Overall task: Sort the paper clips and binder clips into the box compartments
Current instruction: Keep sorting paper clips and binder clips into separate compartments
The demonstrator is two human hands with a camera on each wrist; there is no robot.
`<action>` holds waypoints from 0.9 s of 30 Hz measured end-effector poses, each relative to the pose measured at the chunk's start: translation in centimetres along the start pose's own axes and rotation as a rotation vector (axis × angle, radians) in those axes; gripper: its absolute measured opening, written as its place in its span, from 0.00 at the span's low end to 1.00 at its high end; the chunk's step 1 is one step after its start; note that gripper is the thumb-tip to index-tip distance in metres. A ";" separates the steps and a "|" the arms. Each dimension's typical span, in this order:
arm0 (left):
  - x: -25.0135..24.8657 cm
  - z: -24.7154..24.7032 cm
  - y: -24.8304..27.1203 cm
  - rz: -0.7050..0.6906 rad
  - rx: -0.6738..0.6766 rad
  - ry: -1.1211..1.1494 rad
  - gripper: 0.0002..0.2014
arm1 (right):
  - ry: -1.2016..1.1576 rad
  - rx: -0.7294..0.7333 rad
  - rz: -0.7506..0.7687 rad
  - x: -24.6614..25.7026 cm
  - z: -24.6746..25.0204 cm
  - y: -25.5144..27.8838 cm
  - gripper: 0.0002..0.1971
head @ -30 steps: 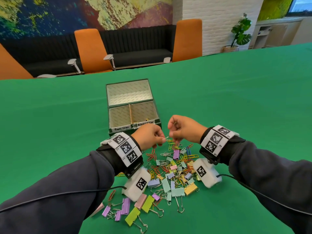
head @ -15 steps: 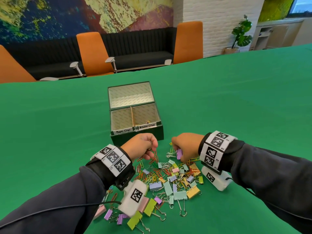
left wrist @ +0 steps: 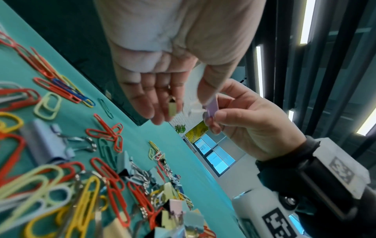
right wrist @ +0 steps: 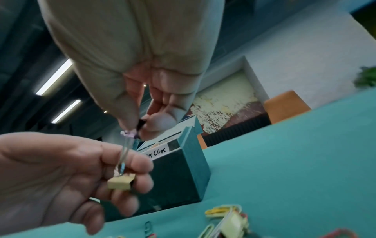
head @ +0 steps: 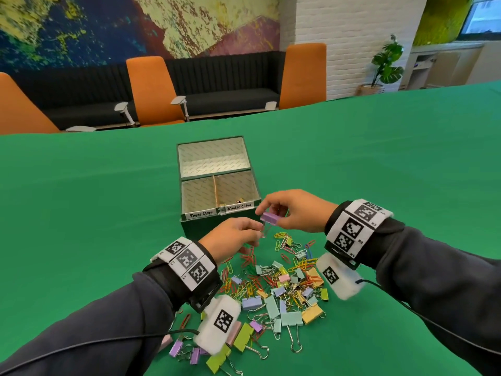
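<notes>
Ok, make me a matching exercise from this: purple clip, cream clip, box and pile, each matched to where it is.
Things:
1. purple clip
2. cream clip
3. box
4. pile

Places:
A. loose on the table, nearest the person
B. in the left hand
C. standing open beyond the pile
D. pinched by the right hand

Pairs: 1-D, 2-B, 3-C, 4-A
</notes>
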State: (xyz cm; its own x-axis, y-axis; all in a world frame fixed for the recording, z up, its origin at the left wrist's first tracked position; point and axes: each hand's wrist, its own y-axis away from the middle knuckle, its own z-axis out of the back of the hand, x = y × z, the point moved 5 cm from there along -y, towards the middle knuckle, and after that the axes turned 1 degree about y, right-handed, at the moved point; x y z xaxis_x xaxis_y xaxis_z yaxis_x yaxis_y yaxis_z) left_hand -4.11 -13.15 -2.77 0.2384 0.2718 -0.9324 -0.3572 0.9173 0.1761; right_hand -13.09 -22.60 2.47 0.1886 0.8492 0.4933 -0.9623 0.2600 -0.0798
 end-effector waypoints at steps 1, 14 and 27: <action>-0.1 -0.2 0.1 -0.018 0.015 0.027 0.06 | -0.125 0.006 -0.034 -0.2 -0.2 -0.1 0.19; 0.1 0.1 0.2 0.022 -0.047 0.154 0.13 | 0.363 0.374 -0.451 -5.2 -3.7 -0.1 0.14; -1.6 5.5 0.9 -0.065 -0.236 -0.031 0.12 | 0.107 0.271 -0.451 -6.9 -3.2 0.4 0.15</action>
State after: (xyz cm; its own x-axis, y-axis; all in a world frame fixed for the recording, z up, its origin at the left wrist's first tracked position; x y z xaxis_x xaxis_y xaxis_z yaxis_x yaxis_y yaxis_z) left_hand 0.21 -11.18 0.59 0.2940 0.2268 -0.9285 -0.5405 0.8407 0.0342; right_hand -14.19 -26.88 -3.77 0.6007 0.7263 0.3343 -0.7943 0.4945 0.3530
